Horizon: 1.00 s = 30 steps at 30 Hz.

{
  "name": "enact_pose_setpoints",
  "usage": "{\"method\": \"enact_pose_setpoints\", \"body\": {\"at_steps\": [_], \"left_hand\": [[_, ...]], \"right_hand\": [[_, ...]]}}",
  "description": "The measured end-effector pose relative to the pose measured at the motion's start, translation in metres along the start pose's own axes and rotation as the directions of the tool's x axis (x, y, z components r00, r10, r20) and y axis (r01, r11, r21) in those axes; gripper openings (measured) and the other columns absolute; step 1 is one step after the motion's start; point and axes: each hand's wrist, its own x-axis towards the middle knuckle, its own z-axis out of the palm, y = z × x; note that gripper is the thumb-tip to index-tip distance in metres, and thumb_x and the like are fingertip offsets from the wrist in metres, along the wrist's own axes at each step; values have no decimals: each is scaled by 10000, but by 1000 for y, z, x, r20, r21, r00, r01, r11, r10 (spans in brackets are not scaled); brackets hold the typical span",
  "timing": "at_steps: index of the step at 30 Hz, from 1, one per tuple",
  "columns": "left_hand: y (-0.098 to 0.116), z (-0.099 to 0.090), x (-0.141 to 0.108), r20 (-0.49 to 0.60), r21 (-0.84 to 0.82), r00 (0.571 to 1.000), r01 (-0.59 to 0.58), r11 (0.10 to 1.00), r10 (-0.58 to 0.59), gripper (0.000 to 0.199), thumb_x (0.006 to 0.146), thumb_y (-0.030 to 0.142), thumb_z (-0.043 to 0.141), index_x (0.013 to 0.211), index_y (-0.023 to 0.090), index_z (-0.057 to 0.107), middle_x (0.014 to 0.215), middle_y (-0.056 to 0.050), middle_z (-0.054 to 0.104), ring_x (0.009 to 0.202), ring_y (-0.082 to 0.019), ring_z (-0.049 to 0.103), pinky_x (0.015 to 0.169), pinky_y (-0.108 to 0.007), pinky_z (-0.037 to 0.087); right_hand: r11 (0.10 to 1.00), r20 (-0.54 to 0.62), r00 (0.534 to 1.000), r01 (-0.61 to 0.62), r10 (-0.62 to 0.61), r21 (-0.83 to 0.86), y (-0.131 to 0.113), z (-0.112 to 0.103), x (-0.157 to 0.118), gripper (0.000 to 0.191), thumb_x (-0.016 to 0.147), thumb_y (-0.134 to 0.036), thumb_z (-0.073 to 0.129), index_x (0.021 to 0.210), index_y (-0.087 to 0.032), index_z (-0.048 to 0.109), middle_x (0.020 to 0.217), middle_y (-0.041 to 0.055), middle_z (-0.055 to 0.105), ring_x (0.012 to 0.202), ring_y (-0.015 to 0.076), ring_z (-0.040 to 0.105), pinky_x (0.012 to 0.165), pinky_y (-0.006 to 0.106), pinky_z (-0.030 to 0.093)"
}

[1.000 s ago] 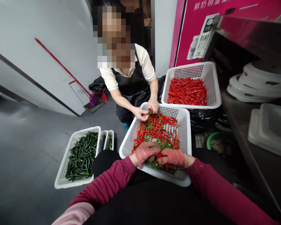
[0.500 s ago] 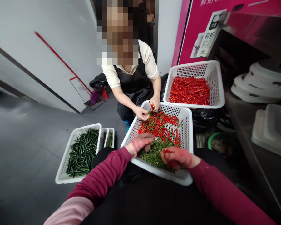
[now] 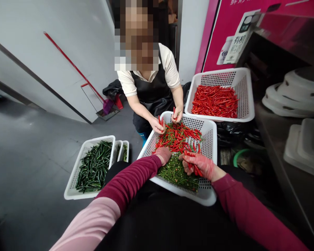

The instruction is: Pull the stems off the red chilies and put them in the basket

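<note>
A white basket (image 3: pixel 211 150) in front of me holds red chilies (image 3: pixel 176 137) toward the far side and a pile of green stems (image 3: pixel 176 172) on the near side. My left hand (image 3: pixel 164 154), in a pinkish glove, reaches down into the basket at the left edge of the chilies; its fingers are hidden. My right hand (image 3: pixel 200 164), gloved the same way, is closed around several red chilies above the right part of the stems.
Across the basket, a person in a black apron (image 3: pixel 153 89) holds red chilies in both hands. A second basket (image 3: pixel 247 101) of red chilies stands behind right. Green chilies fill a basket (image 3: pixel 75 167) at left. A dustpan (image 3: pixel 107 113) stands by the wall.
My left hand has moved forward from the stems to the red chilies. My right hand has turned, showing more of the chilies in it. The other person's hands have moved slightly apart.
</note>
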Motion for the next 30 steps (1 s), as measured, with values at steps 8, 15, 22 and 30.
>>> {"method": "enact_pose_setpoints", "body": {"at_steps": [8, 15, 22, 30], "left_hand": [[-30, -31, -15, -185, -106, 960, -232, 967, 211, 220, 740, 365, 556, 820, 221, 701, 765, 2, 644, 722, -140, 570, 693, -220, 409], [-20, -22, -17, -249, -31, 968, 10, 999, -17, 299, 720, 289, 594, 1009, 236, 650, 1049, -74, 596, 944, -194, 545, 838, -271, 382], [3, 6, 2, -134, 0, 977, 170, 985, -169, 261, 648, 222, 652, 883, 111, 672, 889, -176, 629, 878, -263, 586, 733, -323, 430], [-4, -2, -20, -232, -151, 972, -61, 987, 25, 140, 686, 300, 541, 735, 186, 607, 650, -1, 572, 596, -124, 513, 518, -204, 355]], "right_hand": [[997, -108, 991, -77, 78, 13, 10, 3, 10, 332, 618, -329, 708, 730, -177, 436, 506, -84, 410, 365, 43, 383, 332, 167, 267], [998, -219, 975, -33, 45, 60, 16, 3, 20, 328, 654, -384, 676, 703, -173, 429, 487, -89, 379, 343, 26, 317, 317, 158, 202], [995, -250, 968, -12, -13, -99, 12, 10, 15, 351, 689, -491, 620, 737, -190, 448, 481, -96, 357, 334, 36, 305, 305, 165, 236], [992, -387, 919, 27, -74, -127, 20, 2, 29, 310, 702, -440, 612, 762, -190, 439, 488, -93, 384, 321, 35, 313, 290, 167, 262]]}}
